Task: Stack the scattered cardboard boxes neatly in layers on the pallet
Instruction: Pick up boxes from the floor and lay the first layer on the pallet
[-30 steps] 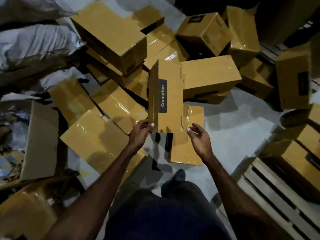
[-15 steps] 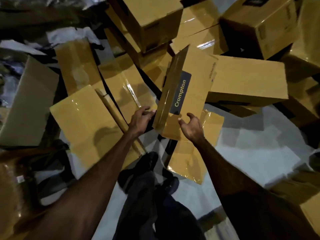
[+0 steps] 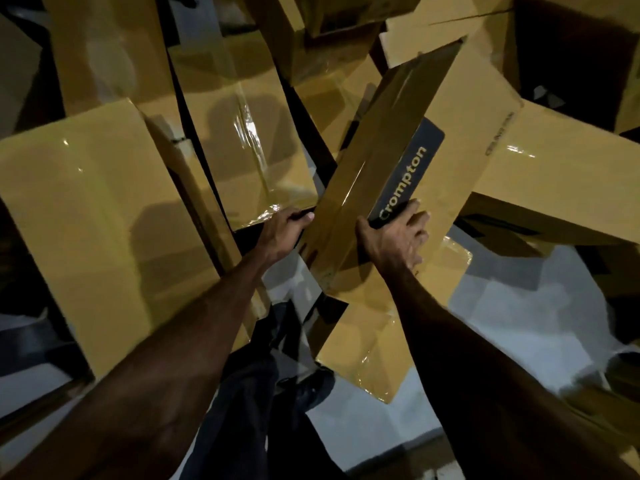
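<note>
A dim floor of pale grey shows in patches between brown cardboard boxes lying at all angles, many with glossy tape catching the light. Near the middle a long Crompton box is held up off the floor, tilted with its far end leaning away to the right, its dark blue label facing up. The left hand grips the box's near left edge, fingers curled around the corner. The right hand clasps the near end from the right, thumb on the narrow face and fingers spread over the label's lower end. Beneath it a flat taped box lies on the floor, and a large flat box rests to the left, just beside the left forearm. Dark trousers and a shoe show between the arms.
</note>
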